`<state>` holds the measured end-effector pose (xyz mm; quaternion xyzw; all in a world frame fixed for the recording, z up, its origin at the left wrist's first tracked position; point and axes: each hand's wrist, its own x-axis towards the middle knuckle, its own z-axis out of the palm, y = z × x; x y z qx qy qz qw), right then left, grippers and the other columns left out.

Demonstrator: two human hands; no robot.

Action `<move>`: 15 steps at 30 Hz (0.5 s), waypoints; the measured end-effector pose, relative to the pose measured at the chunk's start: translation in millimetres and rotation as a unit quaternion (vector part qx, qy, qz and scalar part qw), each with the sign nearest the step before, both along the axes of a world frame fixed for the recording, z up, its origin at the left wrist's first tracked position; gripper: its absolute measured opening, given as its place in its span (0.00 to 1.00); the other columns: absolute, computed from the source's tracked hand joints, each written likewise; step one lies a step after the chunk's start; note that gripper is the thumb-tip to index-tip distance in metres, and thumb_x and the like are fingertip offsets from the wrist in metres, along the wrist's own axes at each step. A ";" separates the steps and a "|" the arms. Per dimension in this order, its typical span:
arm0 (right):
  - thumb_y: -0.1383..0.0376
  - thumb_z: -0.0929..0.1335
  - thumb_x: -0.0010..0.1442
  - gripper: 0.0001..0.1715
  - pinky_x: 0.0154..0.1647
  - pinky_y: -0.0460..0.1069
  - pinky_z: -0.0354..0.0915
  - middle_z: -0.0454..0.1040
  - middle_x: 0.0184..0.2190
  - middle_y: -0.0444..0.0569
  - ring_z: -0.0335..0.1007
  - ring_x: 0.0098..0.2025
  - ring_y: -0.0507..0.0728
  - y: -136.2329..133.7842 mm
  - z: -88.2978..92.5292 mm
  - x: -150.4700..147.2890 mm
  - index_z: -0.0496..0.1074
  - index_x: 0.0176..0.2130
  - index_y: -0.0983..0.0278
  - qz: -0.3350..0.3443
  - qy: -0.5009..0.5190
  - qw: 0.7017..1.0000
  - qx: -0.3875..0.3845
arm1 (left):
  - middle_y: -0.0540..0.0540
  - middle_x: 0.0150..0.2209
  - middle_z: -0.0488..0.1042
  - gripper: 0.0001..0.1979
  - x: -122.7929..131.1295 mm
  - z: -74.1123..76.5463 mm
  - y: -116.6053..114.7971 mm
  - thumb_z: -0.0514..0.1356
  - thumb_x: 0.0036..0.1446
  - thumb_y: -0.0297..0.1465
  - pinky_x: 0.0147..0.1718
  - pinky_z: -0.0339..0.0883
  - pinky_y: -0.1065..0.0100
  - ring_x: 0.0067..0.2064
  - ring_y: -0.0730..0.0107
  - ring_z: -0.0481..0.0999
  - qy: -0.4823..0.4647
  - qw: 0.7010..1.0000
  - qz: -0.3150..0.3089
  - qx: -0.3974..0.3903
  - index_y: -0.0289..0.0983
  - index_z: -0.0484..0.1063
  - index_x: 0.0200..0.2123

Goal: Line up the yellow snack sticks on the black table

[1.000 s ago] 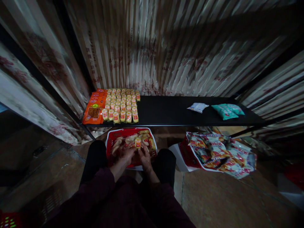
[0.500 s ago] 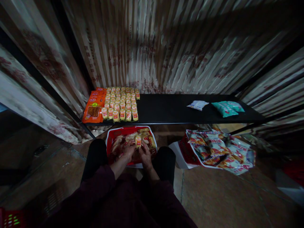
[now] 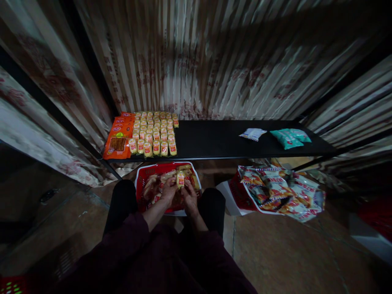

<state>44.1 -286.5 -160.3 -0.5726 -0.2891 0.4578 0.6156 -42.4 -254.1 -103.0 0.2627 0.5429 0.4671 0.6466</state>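
While fingers (image 3: 172,182) hold packet (image 3: 180,179), basket (image 3: 141,175) sits below.

Left grip (image 3: 167,192), right grip (image 3: 190,199), yellow packet (image 3: 180,179) held between them, red basket (image 3: 150,170) below

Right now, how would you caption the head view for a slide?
Left hand and right hand hold a yellow packet over a red basket, by a black shelf bearing similar packets.
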 end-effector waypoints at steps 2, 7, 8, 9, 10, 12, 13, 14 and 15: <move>0.52 0.71 0.50 0.33 0.44 0.55 0.73 0.80 0.42 0.52 0.76 0.43 0.61 1.0 1.3 -0.6 0.74 0.53 0.61 -0.005 0.001 1.000 0.005 | 0.47 0.30 0.77 0.14 -0.1 -1.1 0.7 0.67 0.40 0.23 0.35 0.68 0.70 0.33 0.69 0.76 0.018 1.000 0.003 -0.002 0.36 0.72 0.34; 0.52 0.71 0.51 0.31 0.48 0.56 0.71 0.78 0.46 0.52 0.74 0.48 0.61 3.6 0.0 0.4 0.74 0.52 0.61 -0.007 -0.019 1.000 0.014 | 0.48 0.30 0.76 0.11 1.1 -1.9 3.1 0.63 0.41 0.17 0.38 0.66 0.71 0.33 0.72 0.75 0.053 0.998 0.009 0.025 0.36 0.71 0.28; 0.52 0.70 0.51 0.31 0.48 0.56 0.71 0.78 0.45 0.52 0.74 0.48 0.61 4.0 -0.8 0.7 0.74 0.52 0.61 -0.005 -0.027 0.999 0.017 | 0.49 0.30 0.76 0.11 1.4 -1.4 3.7 0.62 0.41 0.16 0.38 0.66 0.71 0.33 0.72 0.75 0.059 0.998 0.007 0.027 0.36 0.70 0.27; 0.52 0.70 0.51 0.31 0.48 0.56 0.71 0.79 0.45 0.52 0.74 0.47 0.61 4.5 -1.6 1.0 0.74 0.52 0.61 -0.003 -0.033 0.999 0.020 | 0.49 0.29 0.75 0.11 1.8 -0.9 4.4 0.62 0.41 0.15 0.38 0.66 0.71 0.33 0.72 0.74 0.069 0.997 0.006 0.026 0.36 0.70 0.27; 0.52 0.70 0.51 0.31 0.48 0.56 0.71 0.79 0.44 0.52 0.74 0.47 0.61 5.0 -2.3 1.1 0.74 0.52 0.61 -0.004 -0.038 0.999 0.023 | 0.50 0.29 0.75 0.12 2.0 -0.3 5.2 0.61 0.41 0.14 0.39 0.66 0.71 0.33 0.73 0.74 0.083 0.996 0.007 0.025 0.37 0.70 0.26; 0.52 0.70 0.52 0.30 0.49 0.56 0.71 0.78 0.44 0.51 0.74 0.48 0.61 5.8 -2.9 1.2 0.74 0.52 0.61 -0.007 -0.046 0.999 0.029 | 0.50 0.29 0.74 0.13 2.3 0.5 7.0 0.61 0.41 0.14 0.39 0.66 0.70 0.33 0.72 0.73 0.107 0.994 0.010 0.026 0.37 0.69 0.26; 0.52 0.70 0.52 0.30 0.49 0.56 0.71 0.78 0.45 0.51 0.74 0.48 0.61 6.3 -2.9 1.2 0.73 0.52 0.61 -0.010 -0.049 0.998 0.030 | 0.51 0.29 0.74 0.13 2.4 0.7 8.0 0.61 0.41 0.14 0.40 0.66 0.70 0.33 0.72 0.73 0.116 0.993 0.010 0.030 0.38 0.69 0.26; 0.52 0.70 0.52 0.30 0.49 0.56 0.71 0.78 0.45 0.52 0.73 0.48 0.61 6.7 -2.9 1.3 0.73 0.52 0.61 -0.011 -0.051 0.998 0.031 | 0.51 0.29 0.74 0.13 2.6 0.8 9.0 0.61 0.41 0.13 0.41 0.66 0.70 0.33 0.72 0.73 0.125 0.992 0.011 0.034 0.38 0.69 0.25; 0.52 0.70 0.53 0.30 0.50 0.57 0.70 0.78 0.45 0.52 0.73 0.48 0.61 7.1 -2.9 1.4 0.73 0.52 0.61 -0.010 -0.054 0.998 0.032 | 0.51 0.29 0.73 0.14 2.8 0.9 9.8 0.61 0.41 0.13 0.41 0.66 0.70 0.33 0.72 0.73 0.132 0.990 0.011 0.039 0.38 0.69 0.25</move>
